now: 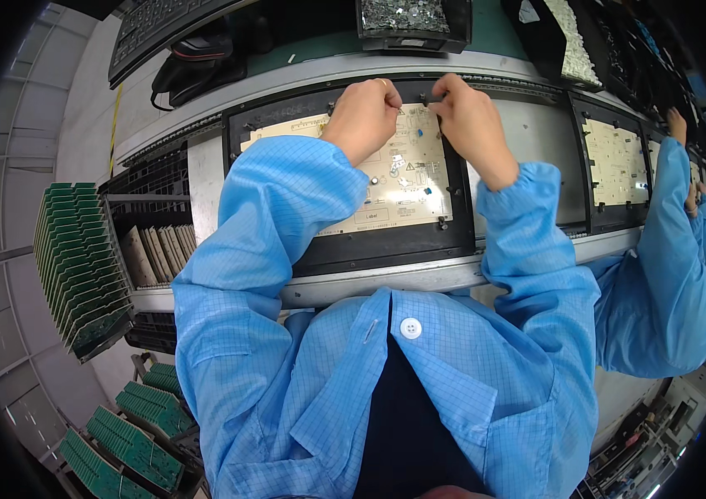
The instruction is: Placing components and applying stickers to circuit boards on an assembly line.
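A cream circuit board (413,208) with a few small blue and white parts lies in a black carrier frame (353,259) in front of me. My left hand (361,123) is over the board's far edge, its fingers curled into a pinch. Just right of it, my right hand (476,133) is bent at the board's far right corner, thumb and fingertips drawn together beside a small black clip (425,98). What either pinch holds, if anything, is too small or hidden to name. Another clip (443,223) sits at the near right corner.
Beyond the rail are a black bin of small metal parts (403,15) and a bin of white pieces (579,50). Racked green boards (78,258) stand at left. Rightward, another framed board (615,162) lies near a co-worker's blue sleeve (671,224). A keyboard (161,33) is upper left.
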Demonstrator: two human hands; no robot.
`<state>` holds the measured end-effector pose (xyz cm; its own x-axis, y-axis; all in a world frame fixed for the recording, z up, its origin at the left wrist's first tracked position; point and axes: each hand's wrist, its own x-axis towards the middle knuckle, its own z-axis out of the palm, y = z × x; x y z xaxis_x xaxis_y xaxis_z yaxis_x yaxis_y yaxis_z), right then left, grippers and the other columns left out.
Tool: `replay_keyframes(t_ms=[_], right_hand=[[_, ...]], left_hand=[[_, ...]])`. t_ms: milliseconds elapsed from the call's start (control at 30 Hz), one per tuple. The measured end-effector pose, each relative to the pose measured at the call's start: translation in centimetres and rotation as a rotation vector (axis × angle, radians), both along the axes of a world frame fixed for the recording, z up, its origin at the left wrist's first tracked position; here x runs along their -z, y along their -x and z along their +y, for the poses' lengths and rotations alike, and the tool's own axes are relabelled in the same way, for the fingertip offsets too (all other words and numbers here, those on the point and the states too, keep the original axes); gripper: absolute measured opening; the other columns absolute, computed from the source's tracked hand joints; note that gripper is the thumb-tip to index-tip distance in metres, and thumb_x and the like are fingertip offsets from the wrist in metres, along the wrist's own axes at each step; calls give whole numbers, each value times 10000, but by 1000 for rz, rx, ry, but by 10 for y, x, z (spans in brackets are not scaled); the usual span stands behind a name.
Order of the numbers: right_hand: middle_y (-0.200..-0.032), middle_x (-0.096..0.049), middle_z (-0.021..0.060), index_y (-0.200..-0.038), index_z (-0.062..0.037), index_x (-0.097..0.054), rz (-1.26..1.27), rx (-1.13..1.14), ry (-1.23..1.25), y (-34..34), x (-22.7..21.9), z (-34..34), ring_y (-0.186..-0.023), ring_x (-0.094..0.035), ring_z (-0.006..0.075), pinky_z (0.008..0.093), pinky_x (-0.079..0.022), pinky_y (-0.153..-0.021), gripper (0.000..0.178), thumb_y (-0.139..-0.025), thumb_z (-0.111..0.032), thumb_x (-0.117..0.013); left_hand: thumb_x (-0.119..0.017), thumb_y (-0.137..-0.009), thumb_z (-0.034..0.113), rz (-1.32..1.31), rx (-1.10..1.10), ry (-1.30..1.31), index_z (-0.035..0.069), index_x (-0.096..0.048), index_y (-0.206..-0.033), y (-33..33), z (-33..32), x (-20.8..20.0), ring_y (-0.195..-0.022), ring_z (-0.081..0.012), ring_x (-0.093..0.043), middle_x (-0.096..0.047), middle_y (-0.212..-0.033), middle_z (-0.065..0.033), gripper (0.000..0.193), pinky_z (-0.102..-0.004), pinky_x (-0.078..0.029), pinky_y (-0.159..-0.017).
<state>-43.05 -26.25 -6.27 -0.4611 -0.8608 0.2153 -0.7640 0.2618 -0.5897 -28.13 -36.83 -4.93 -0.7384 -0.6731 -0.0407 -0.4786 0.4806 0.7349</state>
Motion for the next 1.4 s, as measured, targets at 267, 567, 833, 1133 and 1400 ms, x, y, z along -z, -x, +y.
replay_keyframes(t_ms=[267, 567, 833, 1133, 1400], right_hand=[[-880, -574, 122, -819, -8, -652, 63, -266, 30, 8, 18, 30, -921, -552, 322, 391, -458, -808, 126, -723, -20, -732], [-953, -556, 116, -855, 3, -618, 75, -279, 106, 10, 23, 35, -961, -531, 313, 382, -461, -822, 139, -752, -1, -712], [-944, -556, 119, -866, -3, -599, 94, -325, 101, 14, 30, 35, -960, -531, 317, 384, -465, -823, 134, -770, 1, -693], [-818, -664, 45, -1003, 18, -650, -384, -86, 284, 33, 34, 29, -675, -562, 136, 283, -471, -633, 118, -912, -55, -634], [-822, -675, 40, -964, 42, -686, -984, 24, 219, 35, 31, 31, -672, -608, 82, 196, -493, -599, 131, -913, -76, -658]], left_hand=[[-640, -845, 72, -55, 33, 59, -23, -715, -967, 22, -1, 16, -766, -227, -689, -711, -851, -166, 171, -327, -537, -726], [-627, -798, 52, -56, -17, 52, -20, -733, -834, 29, 6, 16, -802, -354, -687, -694, -812, -210, 133, -399, -543, -793], [-644, -816, 93, -124, -20, 91, -31, -729, -905, 30, 5, 18, -781, -275, -703, -711, -831, -191, 175, -352, -535, -748], [-623, -830, 97, -216, 48, 222, -16, -731, -887, 44, 8, 21, -786, -322, -693, -698, -819, -205, 166, -388, -533, -771], [-638, -846, 104, -201, 164, 165, -33, -674, -999, 10, 23, -6, -921, -376, -658, -675, -935, -252, 209, -414, -508, -841]])
